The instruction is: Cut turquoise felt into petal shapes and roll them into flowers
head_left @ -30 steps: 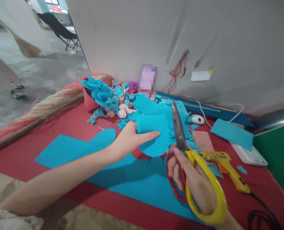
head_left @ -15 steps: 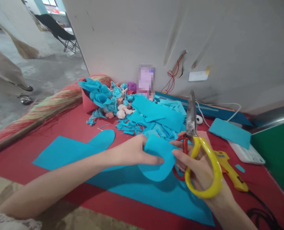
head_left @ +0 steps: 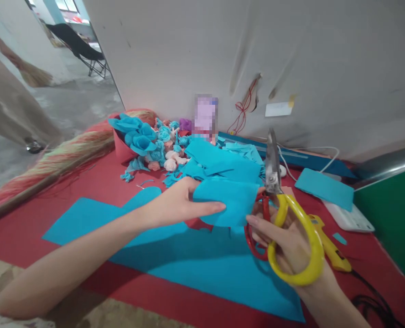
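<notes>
My left hand (head_left: 185, 202) pinches a small blue paper piece (head_left: 231, 200) between thumb and fingers, above the table. Scissors (head_left: 273, 173) with one red and one yellow handle hang on my right hand (head_left: 284, 237), blades pointing up and away from the paper. My right thumb and fingertips sit at the paper's right edge; whether they grip it I cannot tell. Below both hands lies a large blue sheet (head_left: 202, 264) on the red table cover (head_left: 154, 300). Another blue sheet (head_left: 82, 218) with a rounded end lies left, partly behind my left forearm.
Behind my hands is a heap of blue paper pieces (head_left: 223, 159). Paper flowers (head_left: 164, 141) and a red cone with blue petals (head_left: 130, 136) stand at the back left. A yellow glue gun (head_left: 332, 246) lies right. A broom (head_left: 62, 159) lines the left edge; a person's leg (head_left: 11, 100) shows beyond.
The blue paper piece has turned and lifted slightly; its rounded lower edge now appears as a flatter, wider shape. Both hands stay close together. The person at the left has shifted.
</notes>
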`<act>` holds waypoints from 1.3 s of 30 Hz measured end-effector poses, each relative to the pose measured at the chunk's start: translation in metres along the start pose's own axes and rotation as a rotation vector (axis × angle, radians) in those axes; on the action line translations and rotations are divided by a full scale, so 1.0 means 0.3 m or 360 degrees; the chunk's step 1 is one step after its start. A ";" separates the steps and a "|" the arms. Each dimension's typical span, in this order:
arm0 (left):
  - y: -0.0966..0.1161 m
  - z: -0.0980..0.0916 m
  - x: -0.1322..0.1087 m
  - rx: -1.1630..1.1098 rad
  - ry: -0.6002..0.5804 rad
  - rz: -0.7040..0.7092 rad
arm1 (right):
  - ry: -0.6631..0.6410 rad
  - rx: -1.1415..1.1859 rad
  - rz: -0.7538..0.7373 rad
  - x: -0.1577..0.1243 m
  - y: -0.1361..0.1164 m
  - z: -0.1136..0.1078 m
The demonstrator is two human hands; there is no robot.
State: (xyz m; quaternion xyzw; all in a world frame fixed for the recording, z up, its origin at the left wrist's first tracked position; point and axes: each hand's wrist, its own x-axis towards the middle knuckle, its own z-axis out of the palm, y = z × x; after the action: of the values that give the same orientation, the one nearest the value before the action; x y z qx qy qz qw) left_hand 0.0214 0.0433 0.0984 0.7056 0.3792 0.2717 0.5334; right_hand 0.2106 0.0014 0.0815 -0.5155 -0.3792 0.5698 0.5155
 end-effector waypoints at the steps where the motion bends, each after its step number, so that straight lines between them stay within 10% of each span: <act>1: -0.001 0.002 -0.003 0.0038 0.0027 -0.0012 | 0.0003 0.0043 0.0007 0.000 0.000 0.001; 8: -0.015 0.002 -0.025 0.0182 0.0154 -0.0279 | -0.0028 0.0090 0.0067 -0.004 -0.017 0.004; 17: -0.021 0.008 0.014 -0.0937 0.0287 -0.0122 | -0.0078 0.0181 0.0039 0.017 -0.033 -0.002; 28: -0.068 -0.047 0.082 -0.1777 0.0535 -0.0210 | -0.1180 0.0431 0.0468 0.014 -0.046 -0.030; 39: -0.094 -0.051 0.097 -0.1835 0.0572 -0.0212 | -0.1317 0.0284 0.0630 0.013 -0.041 -0.042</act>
State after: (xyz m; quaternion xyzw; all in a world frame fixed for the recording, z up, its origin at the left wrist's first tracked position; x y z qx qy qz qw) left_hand 0.0189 0.0799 0.0751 0.2209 0.2984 0.5144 0.7730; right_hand 0.2255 0.0063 0.0902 -0.2610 -0.3968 0.8453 0.2447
